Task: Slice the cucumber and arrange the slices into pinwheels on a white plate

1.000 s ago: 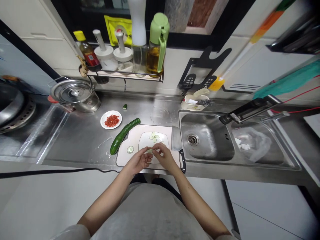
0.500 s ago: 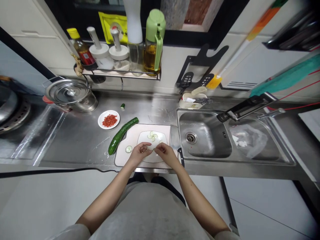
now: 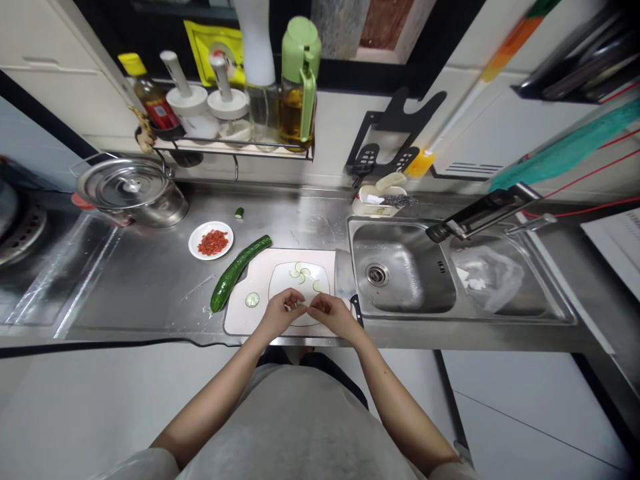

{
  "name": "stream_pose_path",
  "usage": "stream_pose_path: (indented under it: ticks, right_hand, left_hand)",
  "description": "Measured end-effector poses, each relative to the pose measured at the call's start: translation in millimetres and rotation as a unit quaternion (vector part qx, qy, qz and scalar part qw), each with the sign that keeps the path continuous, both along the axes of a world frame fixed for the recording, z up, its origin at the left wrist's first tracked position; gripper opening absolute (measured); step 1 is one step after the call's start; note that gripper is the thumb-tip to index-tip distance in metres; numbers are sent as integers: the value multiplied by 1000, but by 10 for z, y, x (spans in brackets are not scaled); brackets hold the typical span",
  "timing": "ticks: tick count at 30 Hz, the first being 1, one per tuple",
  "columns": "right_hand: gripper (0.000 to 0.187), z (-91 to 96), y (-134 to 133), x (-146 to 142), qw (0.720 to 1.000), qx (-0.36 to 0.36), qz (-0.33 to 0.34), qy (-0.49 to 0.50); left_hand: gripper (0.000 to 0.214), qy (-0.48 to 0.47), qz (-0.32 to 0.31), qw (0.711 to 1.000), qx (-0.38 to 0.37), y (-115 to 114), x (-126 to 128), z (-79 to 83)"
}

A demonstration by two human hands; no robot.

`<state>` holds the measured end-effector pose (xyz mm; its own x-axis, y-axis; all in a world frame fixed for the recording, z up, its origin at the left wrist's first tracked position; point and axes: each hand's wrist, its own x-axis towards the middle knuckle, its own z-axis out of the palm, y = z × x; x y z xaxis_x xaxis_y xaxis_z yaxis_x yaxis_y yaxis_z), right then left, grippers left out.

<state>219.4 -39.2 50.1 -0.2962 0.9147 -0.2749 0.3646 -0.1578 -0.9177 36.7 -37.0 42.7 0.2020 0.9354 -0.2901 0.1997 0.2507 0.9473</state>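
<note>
Both forearms reach forward from the body, elbows out and wrists angled inward, so the hands meet above the near edge of the plate (image 3: pixel 280 283). The left hand (image 3: pixel 276 315) and right hand (image 3: pixel 331 313) are curled, each grip pressed together at the fingertips. They appear to pinch one thin cucumber slice (image 3: pixel 301 305) between them, though it is too small to be sure.

Compared with a second ago, one more piece lies on the right side of the plate, beside the plated slices (image 3: pixel 300 271) at its far side. The row there has grown and the hands have come back to the near rim.

The plate sits on a cutting board (image 3: pixel 239 320), with a loose slice (image 3: pixel 252 299) just left of it. A knife (image 3: pixel 356 311) lies along the board's right edge. The whole cucumber (image 3: pixel 237 270) rests slanted, half on the board and half on the steel surface (image 3: pixel 150 287). Farther off are a small dish (image 3: pixel 196 248) of red bits, a lidded pot (image 3: pixel 130 190) and the sink (image 3: pixel 400 293).
</note>
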Motion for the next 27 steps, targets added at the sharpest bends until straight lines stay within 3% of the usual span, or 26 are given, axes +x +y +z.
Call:
stream_pose_path:
  ticks: [13, 27]
  right_hand:
    - [15, -125, -57, 2, 999, -43, 7, 3]
    - [12, -136, -88, 49, 996, 11, 42, -77]
  left_hand:
    - [23, 34, -2, 999, 13, -84, 49, -82]
    - [17, 95, -35, 995, 4, -143, 51, -195]
